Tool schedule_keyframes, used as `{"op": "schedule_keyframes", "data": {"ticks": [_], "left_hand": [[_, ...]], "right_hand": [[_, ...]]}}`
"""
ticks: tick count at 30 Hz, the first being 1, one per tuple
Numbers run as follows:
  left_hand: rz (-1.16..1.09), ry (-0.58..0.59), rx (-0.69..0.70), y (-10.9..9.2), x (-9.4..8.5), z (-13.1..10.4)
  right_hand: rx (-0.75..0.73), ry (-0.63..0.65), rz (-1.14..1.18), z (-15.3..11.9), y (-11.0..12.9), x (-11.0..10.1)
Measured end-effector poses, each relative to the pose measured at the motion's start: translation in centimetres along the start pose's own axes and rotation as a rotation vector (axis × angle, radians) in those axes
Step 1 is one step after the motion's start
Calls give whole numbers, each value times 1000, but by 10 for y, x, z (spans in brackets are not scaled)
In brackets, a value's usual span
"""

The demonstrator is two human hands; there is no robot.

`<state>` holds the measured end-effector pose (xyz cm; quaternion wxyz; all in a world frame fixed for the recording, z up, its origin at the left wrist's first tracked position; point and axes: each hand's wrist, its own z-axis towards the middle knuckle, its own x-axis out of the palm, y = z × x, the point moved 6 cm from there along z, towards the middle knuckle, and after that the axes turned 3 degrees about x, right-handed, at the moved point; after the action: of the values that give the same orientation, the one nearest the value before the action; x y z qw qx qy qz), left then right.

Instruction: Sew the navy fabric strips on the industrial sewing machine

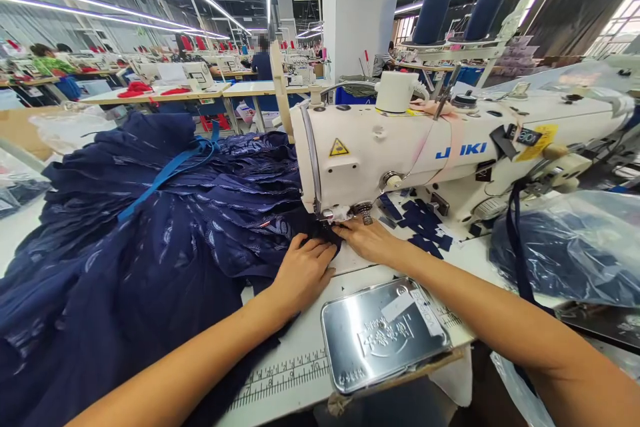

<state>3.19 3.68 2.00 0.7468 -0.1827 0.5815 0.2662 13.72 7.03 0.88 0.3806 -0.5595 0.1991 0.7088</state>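
Note:
A white sewing machine [370,160] stands over the worktable. Under its needle area lies the edge of a large heap of navy fabric [150,247], which spreads over the left side and has a blue strip [167,177] across it. My left hand [306,270] rests on the fabric edge just left of the needle, its fingers bent and close together. Close by on the right, my right hand [365,239] has its fingertips at the fabric beneath the machine head. What those fingertips hold, if anything, is hidden under the head.
A metal tin lid [385,333] lies at the table's front edge, beside a printed ruler [285,373]. Small navy pieces [423,223] are scattered right of the needle. A plastic bag of dark fabric [570,247] sits at the right. Other workstations and people are behind.

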Motion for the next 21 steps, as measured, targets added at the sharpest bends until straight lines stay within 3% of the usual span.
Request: {"op": "schedule_keyframes", "data": {"ticks": [4,7,11,16,21], "left_hand": [[-37,55,46,20,-1,-5],[-52,16,32,31,-5,-1],[7,-22,-12,26,-5,2],[0,61,-51,20,1,2],[-41,117,-69,24,4,1]], "right_hand": [[4,-17,58,-3,10,-7],[1,-72,93,-3,18,-10],[3,-142,203,-5,14,-8],[-75,-188,467,-10,2,-8],[-135,-179,447,-12,2,-9]]}}
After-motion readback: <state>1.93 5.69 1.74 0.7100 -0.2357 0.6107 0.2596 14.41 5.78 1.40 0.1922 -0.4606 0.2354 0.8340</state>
